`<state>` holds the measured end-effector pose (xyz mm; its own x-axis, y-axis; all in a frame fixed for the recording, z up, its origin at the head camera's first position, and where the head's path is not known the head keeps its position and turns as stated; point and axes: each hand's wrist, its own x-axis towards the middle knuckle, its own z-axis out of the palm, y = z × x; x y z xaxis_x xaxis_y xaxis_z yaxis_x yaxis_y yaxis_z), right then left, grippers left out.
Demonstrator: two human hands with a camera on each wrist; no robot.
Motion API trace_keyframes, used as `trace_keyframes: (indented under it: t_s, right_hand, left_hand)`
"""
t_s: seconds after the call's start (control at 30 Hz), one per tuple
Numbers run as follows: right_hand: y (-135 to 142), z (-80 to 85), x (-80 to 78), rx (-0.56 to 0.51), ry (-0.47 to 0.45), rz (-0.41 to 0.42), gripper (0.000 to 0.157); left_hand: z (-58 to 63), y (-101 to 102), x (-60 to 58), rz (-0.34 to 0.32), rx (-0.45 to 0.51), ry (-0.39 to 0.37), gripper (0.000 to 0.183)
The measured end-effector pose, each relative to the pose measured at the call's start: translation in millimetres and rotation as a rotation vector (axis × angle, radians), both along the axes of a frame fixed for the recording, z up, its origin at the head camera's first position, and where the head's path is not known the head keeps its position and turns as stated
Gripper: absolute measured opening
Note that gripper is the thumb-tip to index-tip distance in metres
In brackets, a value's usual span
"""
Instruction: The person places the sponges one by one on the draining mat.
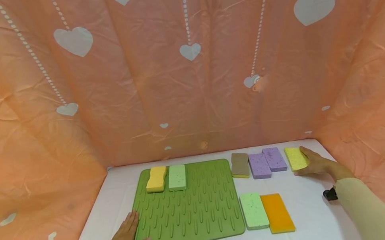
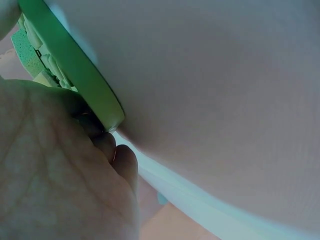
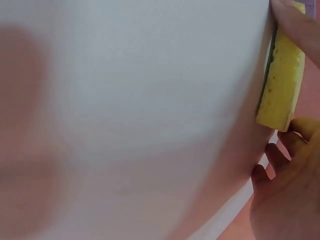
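A green ridged mat point(image 1: 207, 214) lies on the table, and my left hand point(image 1: 122, 238) rests along its left edge with fairly straight fingers. In the left wrist view the mat's edge point(image 2: 95, 95) is beside that hand's fingertips. At the back right, my right hand point(image 1: 314, 162) holds a yellow sponge point(image 1: 296, 158) between thumb and fingers. The right wrist view shows the thumb at one end of this sponge point(image 3: 282, 80) and the fingers at the other. On the mat are a wavy-sided yellow sponge point(image 1: 156, 178) and a light green sponge point(image 1: 176, 177).
Right of the mat, a grey-topped sponge point(image 1: 239, 164) and two purple sponges point(image 1: 259, 165) form a back row. Nearer the front, another light green sponge point(image 1: 254, 210) lies against an orange sponge point(image 1: 277, 213). A pink-orange curtain with hearts point(image 1: 175, 98) surrounds the white table point(image 1: 308, 210).
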<state>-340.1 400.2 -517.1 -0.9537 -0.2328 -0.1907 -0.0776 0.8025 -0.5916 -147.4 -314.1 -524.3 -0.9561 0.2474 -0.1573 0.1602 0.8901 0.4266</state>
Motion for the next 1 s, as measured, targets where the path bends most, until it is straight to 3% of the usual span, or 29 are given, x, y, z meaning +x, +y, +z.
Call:
trace_keyframes:
  t_s: [0.23,0.57,0.77,1.0]
  right_hand:
    - [1.8,1.6,7.9,0.027,0.029,0.043,0.128]
    - [5.5,2.0,9.0,-0.016,0.085,0.077,0.118]
    - [6.1,1.5,9.7,0.018,0.096,0.064,0.119]
    - [2.2,4.0,8.1,0.046,0.042,0.035,0.128]
  left_hand:
    - [-2.9,-0.4,-0.5,-0.002,-0.006,-0.004,0.107]
    - [-0.2,-0.3,-0.3,-0.008,-0.006,0.006,0.106]
    - [-9.6,-6.5,-0.8,-0.024,0.071,0.028,0.106]
    - [-22.9,-13.4,-3.0,-0.004,0.140,0.036,0.109]
